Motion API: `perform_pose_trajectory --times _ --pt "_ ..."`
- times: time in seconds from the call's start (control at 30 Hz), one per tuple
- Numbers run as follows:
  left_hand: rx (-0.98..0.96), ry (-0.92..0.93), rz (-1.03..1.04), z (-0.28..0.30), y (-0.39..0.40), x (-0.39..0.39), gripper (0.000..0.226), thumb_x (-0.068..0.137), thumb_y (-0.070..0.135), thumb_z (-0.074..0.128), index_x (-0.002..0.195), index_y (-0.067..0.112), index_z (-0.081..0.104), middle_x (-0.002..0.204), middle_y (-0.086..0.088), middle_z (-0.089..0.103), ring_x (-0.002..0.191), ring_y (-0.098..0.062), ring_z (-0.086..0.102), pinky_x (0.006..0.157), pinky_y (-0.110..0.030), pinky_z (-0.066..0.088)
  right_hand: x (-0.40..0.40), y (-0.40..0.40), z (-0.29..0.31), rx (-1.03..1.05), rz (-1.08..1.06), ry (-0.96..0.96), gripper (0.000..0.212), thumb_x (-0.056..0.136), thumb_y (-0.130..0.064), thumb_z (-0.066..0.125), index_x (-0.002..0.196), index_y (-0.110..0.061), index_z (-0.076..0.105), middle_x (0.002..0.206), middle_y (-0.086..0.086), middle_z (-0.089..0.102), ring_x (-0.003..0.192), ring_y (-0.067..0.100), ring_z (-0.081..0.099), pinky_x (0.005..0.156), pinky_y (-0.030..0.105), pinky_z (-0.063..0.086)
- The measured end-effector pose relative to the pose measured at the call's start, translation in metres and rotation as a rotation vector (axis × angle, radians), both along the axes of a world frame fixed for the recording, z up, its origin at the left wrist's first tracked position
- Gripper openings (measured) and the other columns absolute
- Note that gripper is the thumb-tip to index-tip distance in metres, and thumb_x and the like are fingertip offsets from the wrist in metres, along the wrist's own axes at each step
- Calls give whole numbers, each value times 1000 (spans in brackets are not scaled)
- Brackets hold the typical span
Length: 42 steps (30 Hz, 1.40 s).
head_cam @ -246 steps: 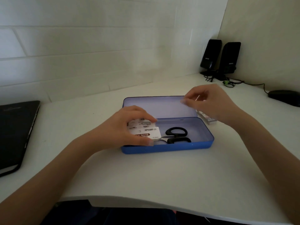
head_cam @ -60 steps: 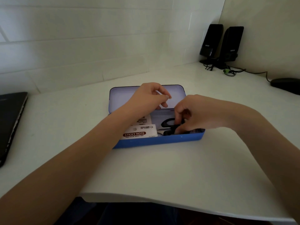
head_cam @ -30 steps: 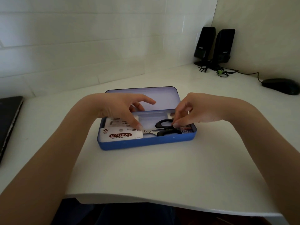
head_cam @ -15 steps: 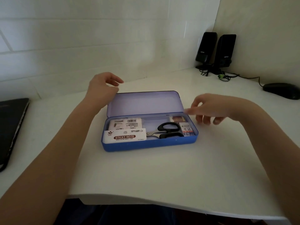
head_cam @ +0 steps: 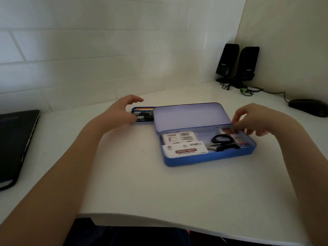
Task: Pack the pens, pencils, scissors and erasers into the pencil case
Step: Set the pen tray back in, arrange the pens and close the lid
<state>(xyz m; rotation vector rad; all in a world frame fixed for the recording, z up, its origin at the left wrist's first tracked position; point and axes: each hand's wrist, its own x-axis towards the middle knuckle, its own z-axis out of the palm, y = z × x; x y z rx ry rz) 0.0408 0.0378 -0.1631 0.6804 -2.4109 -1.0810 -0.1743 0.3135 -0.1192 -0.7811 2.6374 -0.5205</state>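
The blue pencil case [head_cam: 209, 158] lies open right of centre with its lid [head_cam: 190, 116] raised. Inside it are a sticky note pack [head_cam: 184, 150], a white box [head_cam: 179, 136], black-handled scissors [head_cam: 221, 139] and an eraser [head_cam: 239, 139] at the right end. A blue tray of pens [head_cam: 144, 114] sits behind the lid's left end, partly hidden by it. My left hand [head_cam: 120, 112] is open at that tray, thumb by its near edge and fingers spread above. My right hand [head_cam: 257, 118] has its fingertips at the case's rear right corner and holds nothing.
A black laptop [head_cam: 16, 139] lies at the left edge of the white desk. Two black speakers [head_cam: 237, 63] with cables [head_cam: 246, 90] stand in the far right corner, and a black mouse [head_cam: 308, 106] sits to their right. The desk's front edge is close to me.
My left hand has reached back and left to the tray of pens behind the lid. My right hand has come in from beside the case to its rear right corner.
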Motion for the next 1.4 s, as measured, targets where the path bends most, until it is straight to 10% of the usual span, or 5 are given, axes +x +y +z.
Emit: perform_pose_trajectory --times 0.27,0.57,0.9,1.2,1.4 --pt "-153 -268 -9 -17 1 -12 130 32 83 65 144 35 21 146 4 37 135 -18 35 115 -39 26 -25 12 -9 15 -186 190 12 78 -4 67 89 0 70 72 18 64 75 34 60 63 35 47" --pt "-397 -297 210 -5 12 -11 91 52 68 66 127 18 51 106 -5 36 119 -28 33 99 -36 34 -24 14 -7 -64 -149 108 10 83 -13 67 89 -6 65 70 9 56 82 32 58 77 40 51" --pt "-614 -174 398 15 -10 17 96 41 83 45 108 16 63 92 -8 47 104 -29 41 87 -34 31 -6 -8 -12 -119 -24 56 12 86 -17 63 79 -10 56 71 10 58 58 20 57 42 26 46" --pt "-349 -138 -70 35 48 2 80 50 64 74 120 28 56 106 2 45 91 -7 46 70 -14 35 25 -28 -19 -289 142 -231 14 93 -21 56 95 -8 61 81 13 68 61 20 65 43 24 55" --pt "-329 -241 -176 30 52 0 81 49 63 75 121 31 54 111 6 45 102 -8 49 84 -20 40 21 -20 -16 -331 114 -321 22 95 -7 45 85 -15 63 83 14 68 65 22 65 47 26 58"
